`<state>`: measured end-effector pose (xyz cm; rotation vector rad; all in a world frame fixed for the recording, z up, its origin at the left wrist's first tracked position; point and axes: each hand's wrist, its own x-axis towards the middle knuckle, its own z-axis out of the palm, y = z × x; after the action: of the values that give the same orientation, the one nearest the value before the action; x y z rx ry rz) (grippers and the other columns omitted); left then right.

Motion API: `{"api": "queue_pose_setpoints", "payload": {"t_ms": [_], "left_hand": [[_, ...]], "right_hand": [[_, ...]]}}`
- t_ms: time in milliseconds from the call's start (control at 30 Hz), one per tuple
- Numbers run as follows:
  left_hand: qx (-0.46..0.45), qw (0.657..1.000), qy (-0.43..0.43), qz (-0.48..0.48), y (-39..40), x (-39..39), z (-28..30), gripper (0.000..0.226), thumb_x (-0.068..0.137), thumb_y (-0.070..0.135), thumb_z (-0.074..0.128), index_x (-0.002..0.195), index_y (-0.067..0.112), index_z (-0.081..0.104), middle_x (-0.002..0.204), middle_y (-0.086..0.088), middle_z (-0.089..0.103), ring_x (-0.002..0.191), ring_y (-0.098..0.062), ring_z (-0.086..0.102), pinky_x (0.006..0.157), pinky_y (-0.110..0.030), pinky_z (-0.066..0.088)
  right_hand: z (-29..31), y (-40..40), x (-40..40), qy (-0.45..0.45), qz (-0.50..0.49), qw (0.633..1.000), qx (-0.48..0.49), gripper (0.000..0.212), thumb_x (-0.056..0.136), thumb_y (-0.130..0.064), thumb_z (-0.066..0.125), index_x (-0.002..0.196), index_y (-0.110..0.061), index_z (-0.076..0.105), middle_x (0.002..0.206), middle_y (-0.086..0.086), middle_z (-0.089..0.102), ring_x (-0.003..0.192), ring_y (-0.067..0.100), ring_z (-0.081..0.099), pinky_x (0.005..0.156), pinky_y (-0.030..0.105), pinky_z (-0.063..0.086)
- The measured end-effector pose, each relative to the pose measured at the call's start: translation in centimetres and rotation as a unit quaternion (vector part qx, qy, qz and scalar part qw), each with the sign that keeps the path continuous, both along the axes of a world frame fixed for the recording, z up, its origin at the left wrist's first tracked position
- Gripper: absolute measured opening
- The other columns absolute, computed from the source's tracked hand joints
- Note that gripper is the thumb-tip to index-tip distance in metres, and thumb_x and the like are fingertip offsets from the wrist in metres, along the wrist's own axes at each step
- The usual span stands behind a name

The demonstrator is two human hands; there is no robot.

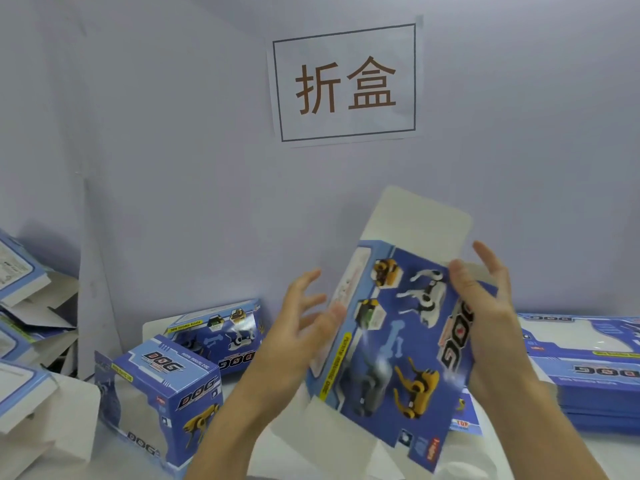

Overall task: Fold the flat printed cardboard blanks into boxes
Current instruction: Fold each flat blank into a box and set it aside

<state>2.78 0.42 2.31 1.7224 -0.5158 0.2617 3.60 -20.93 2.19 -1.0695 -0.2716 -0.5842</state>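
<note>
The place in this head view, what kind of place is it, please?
Probably a box-folding station in a packaging workshop: a paper sign reading "折盒" hangs on the wall, a stack of flat blanks lies on the right, and folded boxes stand on the left.

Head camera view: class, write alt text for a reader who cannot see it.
Two hands hold a flat blue printed cardboard blank upright over a table, the left hand at its left edge and the right hand gripping its right edge. Folded boxes stand at left, a stack of flat blanks at right, a paper sign above.
</note>
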Motion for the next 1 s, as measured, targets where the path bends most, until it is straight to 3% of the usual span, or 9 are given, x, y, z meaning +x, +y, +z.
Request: {"api": "queue_pose_setpoints", "payload": {"t_ms": [133,267,367,433,600,767,833,933,1000], "left_hand": [[0.124,0.992,-0.010,-0.007,-0.3,-0.2,-0.6,0.093,0.049,0.085,0.070,0.125,0.081,0.015,0.116,0.051,0.036,0.110,0.020,0.050,0.074,-0.002,0.045],[0.138,0.990,-0.012,0.005,-0.4,-0.2,-0.7,0.096,0.054,0.080,0.067,0.135,0.066,0.019,0.115,0.035,0.047,0.099,0.022,0.056,0.070,0.002,0.045],[0.115,0.993,0.008,0.013,-0.2,0.0,-0.8,0.095,0.060,0.083,0.064,0.144,0.055,0.029,0.115,0.023,0.062,0.104,0.006,0.063,0.096,-0.024,0.052],[0.105,0.994,0.003,0.006,-0.4,0.1,-0.9,0.085,0.068,0.082,0.063,0.142,0.055,0.032,0.108,0.026,0.067,0.104,0.006,0.064,0.098,-0.029,0.051],[0.086,0.993,0.050,-0.059,-0.2,0.2,-1.0,0.068,0.071,0.076,0.061,0.131,0.065,0.032,0.115,0.028,0.068,0.109,0.003,0.064,0.096,-0.029,0.048],[-0.023,0.987,0.155,0.022,0.5,0.8,-1.2,0.097,0.057,0.083,0.051,0.145,0.049,0.030,0.127,0.016,0.059,0.115,-0.008,0.060,0.088,-0.035,0.055],[-0.128,0.978,0.143,0.082,1.0,1.4,-1.3,0.074,0.072,0.075,0.049,0.136,0.040,0.045,0.125,0.009,0.063,0.111,-0.016,0.064,0.083,-0.037,0.058],[-0.226,0.950,0.196,0.084,2.0,2.0,-1.8,0.049,0.094,0.059,0.049,0.126,0.024,0.060,0.111,-0.008,0.074,0.101,-0.033,0.071,0.086,-0.049,0.058],[-0.243,0.942,0.221,0.070,2.9,2.2,-2.1,0.039,0.097,0.047,0.055,0.115,0.014,0.064,0.092,-0.015,0.072,0.077,-0.035,0.071,0.070,-0.044,0.060]], "right_hand": [[0.3,-0.7,0.2,0.023,0.050,0.994,0.099,0.051,0.084,-0.041,0.067,0.132,-0.036,0.051,0.086,-0.004,0.077,0.073,0.015,0.075,0.053,0.032,0.058],[0.5,-1.1,0.4,0.062,0.079,0.992,0.077,0.042,0.095,-0.037,0.060,0.135,-0.027,0.052,0.107,0.004,0.073,0.083,0.022,0.073,0.077,0.042,0.060],[1.7,-1.4,0.8,0.062,0.079,0.994,0.034,0.038,0.098,-0.027,0.056,0.136,-0.024,0.051,0.110,-0.001,0.071,0.100,0.024,0.068,0.091,0.034,0.051],[2.0,-0.8,0.4,0.055,0.053,0.996,-0.048,0.043,0.096,-0.022,0.058,0.137,-0.027,0.048,0.090,-0.013,0.077,0.108,0.033,0.068,0.076,0.023,0.058],[0.3,0.2,-0.6,0.081,0.041,0.991,-0.097,0.052,0.082,-0.036,0.071,0.128,-0.043,0.046,0.100,0.006,0.076,0.085,0.030,0.076,0.065,0.046,0.061],[0.1,-0.6,-0.5,0.117,0.127,0.977,-0.122,0.002,0.099,-0.010,0.056,0.099,-0.011,0.058,0.067,0.007,0.074,0.057,0.015,0.072,0.045,0.021,0.053],[-0.9,-1.0,-0.3,0.113,0.182,0.956,-0.200,0.022,0.103,-0.001,0.044,0.090,-0.008,0.060,0.047,0.003,0.065,0.036,0.006,0.061,0.038,0.014,0.044],[-1.4,-0.4,0.1,0.190,0.229,0.943,-0.149,0.035,0.105,-0.007,0.037,0.128,0.015,0.053,0.101,0.024,0.069,0.045,0.005,0.065,0.040,0.011,0.042],[-1.5,0.0,-1.0,0.207,0.293,0.909,-0.212,0.043,0.107,-0.012,0.033,0.113,0.017,0.065,0.114,0.028,0.067,0.069,0.011,0.074,0.041,0.009,0.042]]}}
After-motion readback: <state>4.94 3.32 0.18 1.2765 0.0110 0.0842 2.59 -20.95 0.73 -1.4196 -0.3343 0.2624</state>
